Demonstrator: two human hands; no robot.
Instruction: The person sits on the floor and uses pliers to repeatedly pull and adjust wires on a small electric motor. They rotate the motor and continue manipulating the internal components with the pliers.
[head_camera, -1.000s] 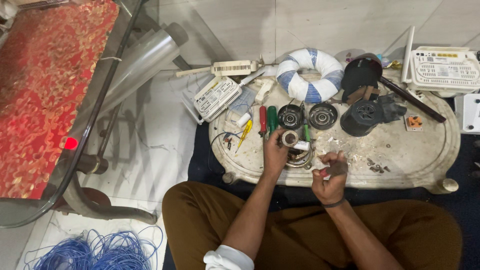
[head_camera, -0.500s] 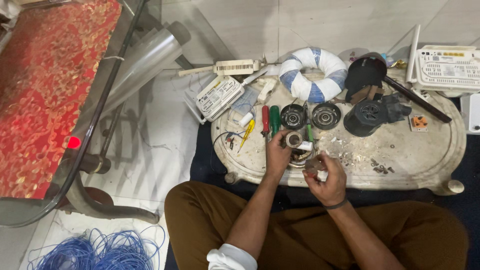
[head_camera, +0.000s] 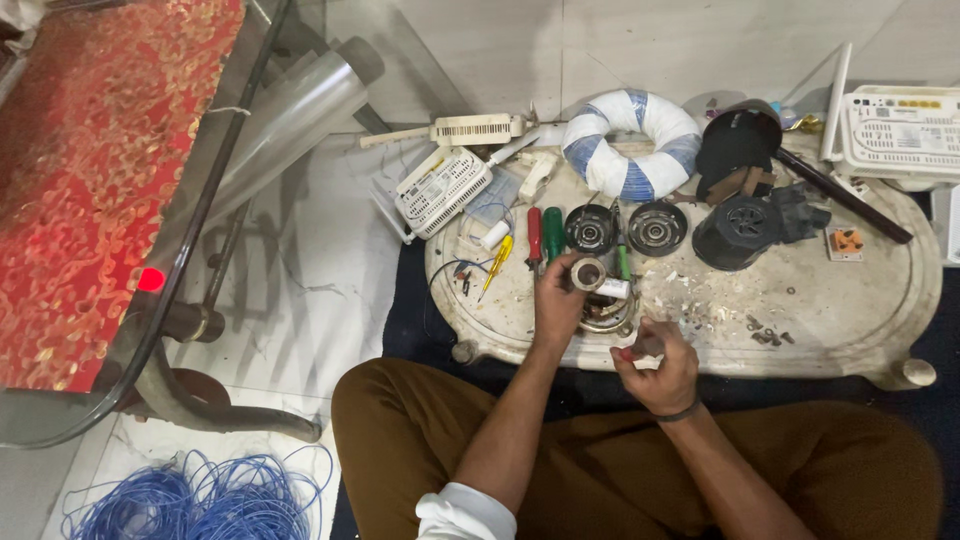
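1. Your left hand (head_camera: 556, 300) grips a small round metal part (head_camera: 587, 273), held just above the oval marble tray (head_camera: 880, 300).
2. Your right hand (head_camera: 658, 365) is closed on a thin tool (head_camera: 640, 350), near the tray's front edge.
3. You seem mid-assembly; bringing tool to part calls for careful alignment.
4. Since before, your right hand has dropped nearer you.

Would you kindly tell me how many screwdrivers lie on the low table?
3, maybe more hidden: red screwdriver, green screwdriver beside it, and small yellow screwdriver to their left, all above the left hand.
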